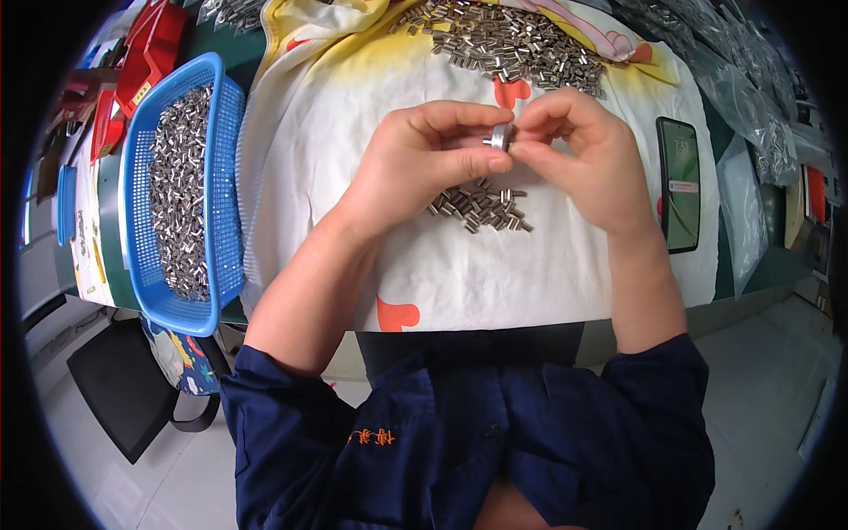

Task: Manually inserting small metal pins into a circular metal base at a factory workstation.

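Observation:
A small silver round metal piece [500, 138] with a short pin on its left side is pinched between the thumb and fingers of my left hand [408, 159]. Up against its right side are the fingertips of my right hand [590, 157], drawn together in a pinch. Whatever those fingertips hold, if anything, is too small to make out. Just below both hands lies a small pile of short metal cylinders [481, 208] on the white cloth [309, 141]. A far bigger heap of similar cylinders [521, 46] is spread at the cloth's far side.
To the left stands a long blue plastic basket [228, 185] filled with small metal cylinders. A phone [679, 185] with its screen lit lies at the right. Clear plastic bags [751, 106] crowd the far right, red bins [152, 53] the far left. A black chair [124, 384] is at lower left.

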The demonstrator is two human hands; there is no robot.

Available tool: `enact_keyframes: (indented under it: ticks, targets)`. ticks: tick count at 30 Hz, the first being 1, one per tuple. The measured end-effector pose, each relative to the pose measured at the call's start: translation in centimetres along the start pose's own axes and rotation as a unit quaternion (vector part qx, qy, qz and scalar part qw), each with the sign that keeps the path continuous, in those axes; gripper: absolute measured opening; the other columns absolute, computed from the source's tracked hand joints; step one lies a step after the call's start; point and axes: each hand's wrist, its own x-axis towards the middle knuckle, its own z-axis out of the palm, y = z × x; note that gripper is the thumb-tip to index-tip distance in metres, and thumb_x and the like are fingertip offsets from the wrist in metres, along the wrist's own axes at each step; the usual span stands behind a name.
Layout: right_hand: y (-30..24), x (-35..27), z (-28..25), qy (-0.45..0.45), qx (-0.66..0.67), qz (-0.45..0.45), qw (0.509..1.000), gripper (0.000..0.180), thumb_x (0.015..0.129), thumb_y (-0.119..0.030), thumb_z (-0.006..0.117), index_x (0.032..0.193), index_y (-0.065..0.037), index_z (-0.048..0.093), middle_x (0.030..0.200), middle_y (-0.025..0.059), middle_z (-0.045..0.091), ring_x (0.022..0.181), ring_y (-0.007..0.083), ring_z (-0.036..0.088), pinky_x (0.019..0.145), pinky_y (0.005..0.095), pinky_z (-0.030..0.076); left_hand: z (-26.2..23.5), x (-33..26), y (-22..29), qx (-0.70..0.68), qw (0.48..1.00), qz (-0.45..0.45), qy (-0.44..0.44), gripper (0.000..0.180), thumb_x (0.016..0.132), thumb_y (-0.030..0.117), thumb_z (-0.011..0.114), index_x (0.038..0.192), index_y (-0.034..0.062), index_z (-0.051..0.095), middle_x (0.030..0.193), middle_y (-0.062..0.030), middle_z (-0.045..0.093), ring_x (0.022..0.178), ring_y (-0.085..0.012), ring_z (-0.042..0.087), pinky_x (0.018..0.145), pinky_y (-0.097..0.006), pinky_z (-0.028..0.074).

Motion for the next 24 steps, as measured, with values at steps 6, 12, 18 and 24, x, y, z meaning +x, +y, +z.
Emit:
enact_keyframes:
  ticks: [6,12,18,24]
  targets:
    - [0.7,0.3,-0.6,-0.114,0.252,0.197,0.941,0.022,0.070,-0.002,0.071,0.081,-0.006,0.052,0.070,-0.0065,0.046,0.064,0.0025,0.045,0.060,0.0168,0.041,-0.4,-0.1,0.3,-0.001,0.998,-0.024,-0.049,0.033,0.075,0.001,0.067,0.107,-0.0032,0.058,0.091,-0.0067,0.063,0.081,-0.0096,0.061,0.072,-0.021,0.050]
    - [0.9,0.5,-1.0,-0.074,0.279,0.175,0.941,0.012,0.078,-0.006,0.065,0.085,-0.005,0.056,0.073,-0.0042,0.051,0.066,0.0034,0.046,0.060,0.0175,0.039,-0.4,0.1,0.0,-0.032,0.999,-0.015,-0.041,0.031,0.078,0.002,0.064,0.107,-0.0027,0.057,0.093,-0.0077,0.063,0.084,-0.0119,0.060,0.075,-0.023,0.050]
    - [1.5,0.8,-2.0,-0.016,0.318,0.199,0.927,0.017,0.089,-0.019,0.052,0.091,-0.003,0.058,0.073,-0.0024,0.053,0.069,0.0051,0.046,0.067,0.0201,0.037,-2.3,0.7,-1.0,-0.333,0.938,0.063,-0.071,0.043,0.083,0.045,0.053,0.115,0.0163,0.054,0.110,-0.0042,0.058,0.123,-0.0330,0.037,0.101,-0.056,0.025]
    - [1.7,0.7,-1.9,-0.022,0.309,0.227,0.923,0.017,0.089,-0.019,0.052,0.091,-0.004,0.059,0.074,-0.0028,0.053,0.070,0.0052,0.046,0.068,0.0199,0.038,-2.3,0.8,-0.7,-0.406,0.910,0.071,-0.056,0.041,0.087,0.047,0.046,0.115,0.0176,0.052,0.110,-0.0040,0.057,0.121,-0.0295,0.040,0.099,-0.055,0.030]
